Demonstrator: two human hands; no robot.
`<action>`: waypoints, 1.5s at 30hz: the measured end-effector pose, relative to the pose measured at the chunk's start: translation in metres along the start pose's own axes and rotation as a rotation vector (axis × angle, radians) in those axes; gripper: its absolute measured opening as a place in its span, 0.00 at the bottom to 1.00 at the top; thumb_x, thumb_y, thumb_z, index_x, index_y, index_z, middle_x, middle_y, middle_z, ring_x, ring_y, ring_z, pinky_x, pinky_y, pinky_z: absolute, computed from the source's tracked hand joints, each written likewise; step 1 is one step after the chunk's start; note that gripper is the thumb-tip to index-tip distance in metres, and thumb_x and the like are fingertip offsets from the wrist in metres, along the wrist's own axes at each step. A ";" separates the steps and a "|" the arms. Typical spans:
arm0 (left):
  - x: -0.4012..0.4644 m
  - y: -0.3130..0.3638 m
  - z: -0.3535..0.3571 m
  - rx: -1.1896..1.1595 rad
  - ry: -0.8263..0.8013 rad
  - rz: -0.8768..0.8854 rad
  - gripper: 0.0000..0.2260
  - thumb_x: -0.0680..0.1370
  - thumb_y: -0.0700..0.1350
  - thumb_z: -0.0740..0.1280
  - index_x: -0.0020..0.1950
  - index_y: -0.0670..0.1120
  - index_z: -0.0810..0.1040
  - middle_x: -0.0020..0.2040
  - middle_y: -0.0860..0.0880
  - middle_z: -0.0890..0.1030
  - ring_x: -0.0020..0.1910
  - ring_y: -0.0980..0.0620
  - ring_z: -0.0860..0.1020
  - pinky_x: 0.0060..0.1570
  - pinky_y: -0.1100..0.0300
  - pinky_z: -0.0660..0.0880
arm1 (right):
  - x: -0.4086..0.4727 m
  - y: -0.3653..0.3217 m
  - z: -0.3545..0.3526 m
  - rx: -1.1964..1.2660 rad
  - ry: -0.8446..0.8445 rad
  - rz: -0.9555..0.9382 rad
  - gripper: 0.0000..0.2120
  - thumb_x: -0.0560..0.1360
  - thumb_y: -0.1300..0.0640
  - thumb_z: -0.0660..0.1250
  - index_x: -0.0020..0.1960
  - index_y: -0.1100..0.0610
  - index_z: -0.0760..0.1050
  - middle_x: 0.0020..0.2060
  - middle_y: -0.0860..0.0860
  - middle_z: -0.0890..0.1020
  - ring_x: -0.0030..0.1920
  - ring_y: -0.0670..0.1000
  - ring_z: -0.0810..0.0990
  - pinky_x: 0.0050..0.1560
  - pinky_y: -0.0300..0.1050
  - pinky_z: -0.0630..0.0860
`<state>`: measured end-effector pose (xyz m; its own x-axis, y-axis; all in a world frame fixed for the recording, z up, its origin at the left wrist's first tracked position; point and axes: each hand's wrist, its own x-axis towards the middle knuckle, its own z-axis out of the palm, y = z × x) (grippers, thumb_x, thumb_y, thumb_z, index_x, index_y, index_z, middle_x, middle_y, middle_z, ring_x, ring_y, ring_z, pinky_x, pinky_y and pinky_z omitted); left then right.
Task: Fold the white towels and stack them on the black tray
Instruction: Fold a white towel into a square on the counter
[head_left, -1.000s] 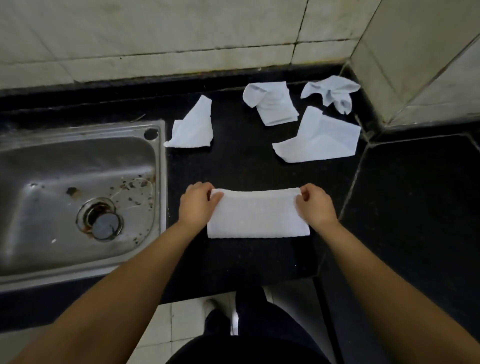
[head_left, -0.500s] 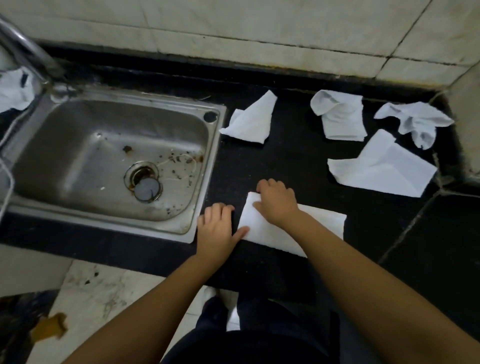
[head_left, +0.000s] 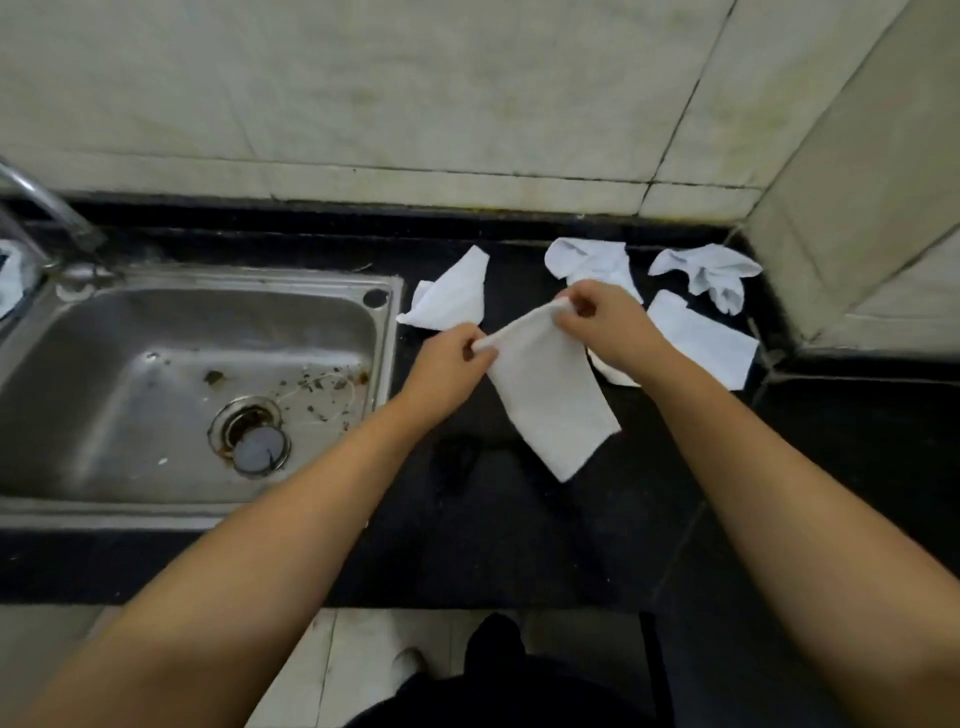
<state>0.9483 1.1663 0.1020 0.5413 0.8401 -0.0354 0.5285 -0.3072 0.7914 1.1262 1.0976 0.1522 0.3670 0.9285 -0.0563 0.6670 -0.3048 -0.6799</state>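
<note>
A folded white towel (head_left: 550, 395) hangs above the black counter (head_left: 467, 530). My left hand (head_left: 447, 364) pinches its left top corner and my right hand (head_left: 602, 322) pinches its right top corner. Behind them lie several loose white towels: one by the sink corner (head_left: 452, 299), one crumpled at the back (head_left: 587, 260), one crumpled near the wall corner (head_left: 711, 273) and a flatter one (head_left: 701, 338) to the right. I see no black tray.
A steel sink (head_left: 171, 384) with debris near its drain fills the left, with a tap (head_left: 47, 208) at its back. Tiled walls close the back and right. The counter's front edge runs below my forearms, with floor tiles beneath.
The folded towel lay flat on the counter under my hands; now both hands have lifted it by its top corners and it hangs in the air. The view has shifted.
</note>
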 end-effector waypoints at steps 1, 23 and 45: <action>0.007 0.015 -0.009 -0.022 0.031 0.044 0.06 0.77 0.44 0.65 0.40 0.46 0.72 0.33 0.55 0.72 0.33 0.59 0.70 0.31 0.74 0.65 | -0.003 -0.004 -0.012 0.035 0.075 -0.012 0.06 0.77 0.57 0.64 0.48 0.58 0.77 0.46 0.56 0.80 0.46 0.52 0.78 0.48 0.47 0.74; -0.050 -0.060 0.022 0.017 -0.504 -0.052 0.06 0.75 0.43 0.69 0.39 0.51 0.77 0.37 0.55 0.77 0.38 0.60 0.75 0.41 0.65 0.69 | -0.122 0.070 0.068 0.401 -0.198 0.370 0.06 0.76 0.57 0.67 0.51 0.56 0.80 0.44 0.52 0.83 0.44 0.46 0.81 0.47 0.38 0.76; -0.005 -0.054 0.072 0.543 -0.141 -0.331 0.19 0.77 0.55 0.63 0.62 0.45 0.72 0.61 0.45 0.71 0.62 0.46 0.69 0.61 0.50 0.65 | -0.038 0.078 0.105 -0.457 -0.127 0.527 0.24 0.77 0.44 0.60 0.66 0.59 0.66 0.63 0.56 0.71 0.63 0.56 0.71 0.60 0.52 0.69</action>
<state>0.9646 1.1466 0.0159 0.3544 0.8738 -0.3330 0.9173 -0.2558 0.3051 1.0959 1.0608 0.0247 0.6559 0.6418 -0.3974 0.6370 -0.7530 -0.1648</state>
